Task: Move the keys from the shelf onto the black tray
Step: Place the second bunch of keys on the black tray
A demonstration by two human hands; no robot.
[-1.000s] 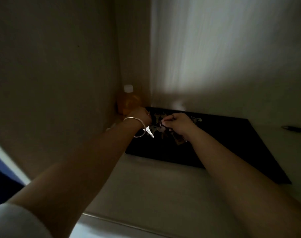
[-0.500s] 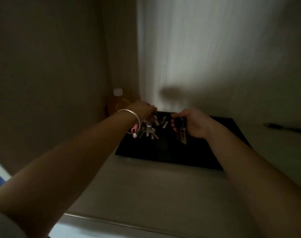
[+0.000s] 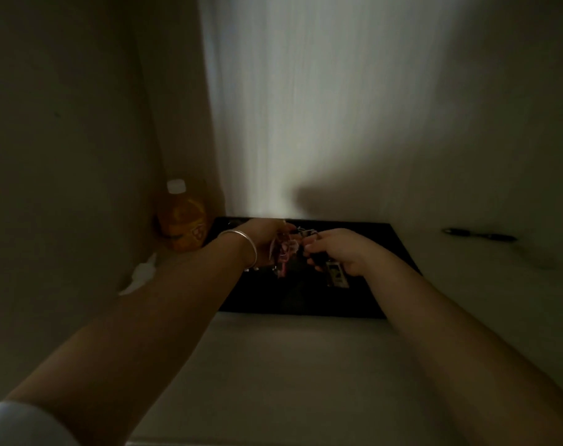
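The black tray [image 3: 305, 304] lies flat on the pale shelf against the back wall. Both my hands hover just above it. My left hand [image 3: 265, 238], with a silver bangle at the wrist, grips a bunch of keys with a pink charm [image 3: 285, 252] that hangs below the fingers. My right hand [image 3: 341, 251] is closed on a dark key fob with a rectangular tag [image 3: 336, 275] dangling toward the tray. The two bunches nearly touch between the hands. A few small key shapes [image 3: 305, 232] show at the tray's far edge, too dark to make out.
An orange bottle with a white cap [image 3: 182, 220] stands in the back left corner beside the tray. A crumpled white paper [image 3: 140, 275] lies by the left wall. A dark pen [image 3: 479, 235] rests on the shelf to the right. The shelf's front edge [image 3: 273, 442] is near me.
My hands have drawn closer together over the tray. The left hand's keys turned so the pink charm now hangs in front; the right hand's tag hangs lower.
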